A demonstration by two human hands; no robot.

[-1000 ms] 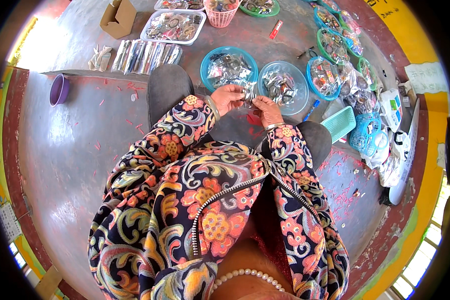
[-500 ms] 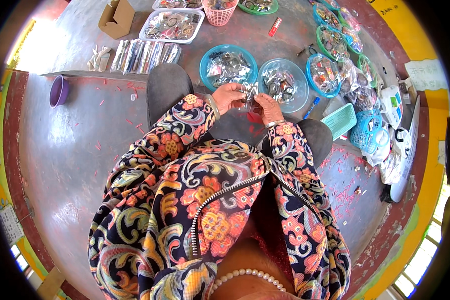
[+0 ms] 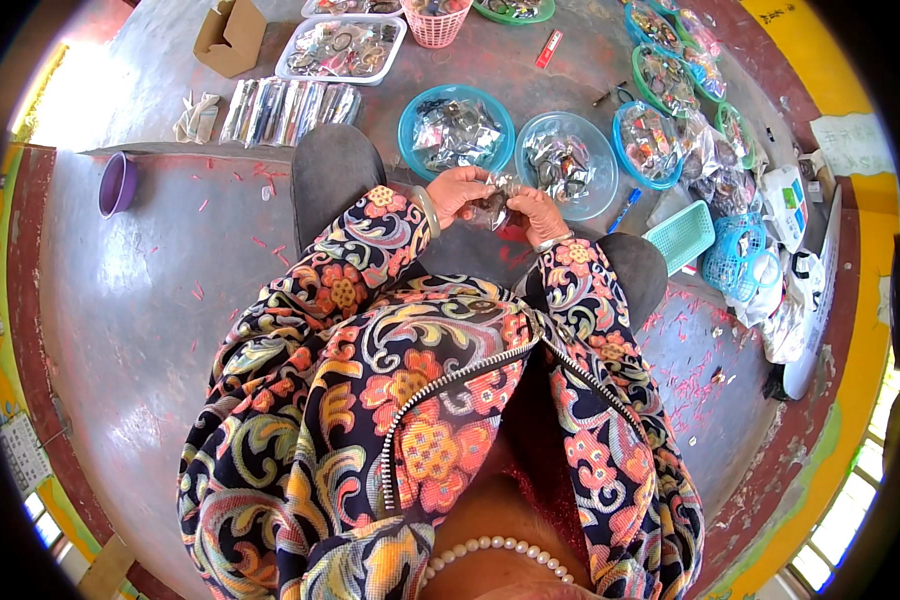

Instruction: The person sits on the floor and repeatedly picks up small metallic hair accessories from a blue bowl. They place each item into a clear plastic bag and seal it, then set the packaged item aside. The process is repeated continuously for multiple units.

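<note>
Between my two hands is a small clear plastic bag point(image 3: 493, 206) with something dark inside that I cannot make out. My left hand point(image 3: 457, 194) is closed on its left side, and my right hand point(image 3: 537, 213) pinches its right side. Just beyond my left hand sits a blue basin point(image 3: 407, 140) with several small clear packets in it. A paler clear-blue bowl point(image 3: 602, 180) beyond my right hand also holds several packets with dark and coloured contents.
White trays point(image 3: 288, 70) of hair ties, a cardboard box point(image 3: 228, 42) and a row of flat packets point(image 3: 288, 113) lie at the far left. Several filled basins, a blue marker point(image 3: 624, 210) and a green basket point(image 3: 681, 239) are at right. A purple bucket point(image 3: 118, 184) stands left.
The bag between my hands has turned and spread a little, and its dark contents show more. Both hands stay in nearly the same place.
</note>
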